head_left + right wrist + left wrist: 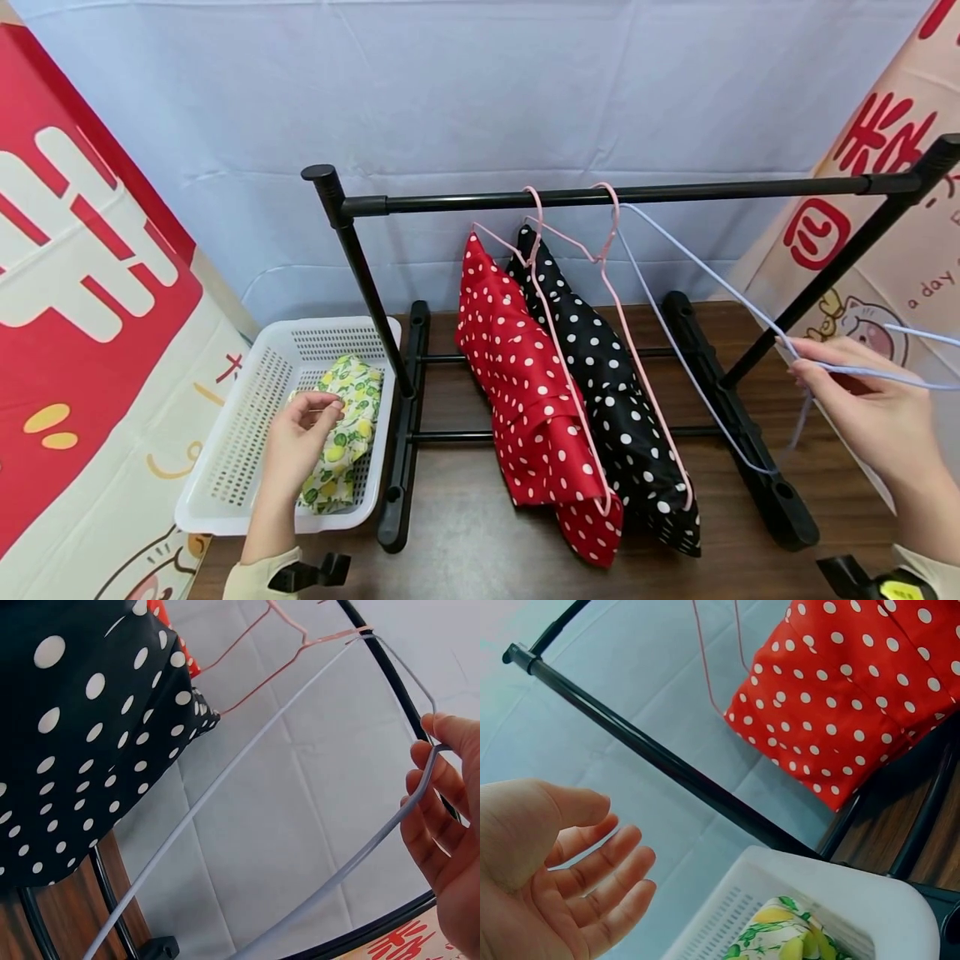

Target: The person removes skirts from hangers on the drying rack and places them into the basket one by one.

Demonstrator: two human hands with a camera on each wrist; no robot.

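My right hand [881, 408] pinches a pale blue-purple hanger [375, 844] near its neck. The hanger is bare and tilted, one corner by the rack's top bar, its hook out to the right. My left hand [300, 442] is over the white basket [217, 467], its fingers loosely bent and nothing in them in the left wrist view. Near its fingertips, a lemon-print cloth [348, 425] lies folded in the basket. On the black rack's bar [450, 202], a red polka-dot cloth [517, 358] and a black polka-dot cloth [592, 350] hang from pink hangers [558, 350].
The rack's black feet [405, 492] stand on a brown wooden table [465, 542], with the basket left of them. A pale blue sheet [450, 83] covers the back. Printed red-and-white cloths [67, 250] flank both sides.
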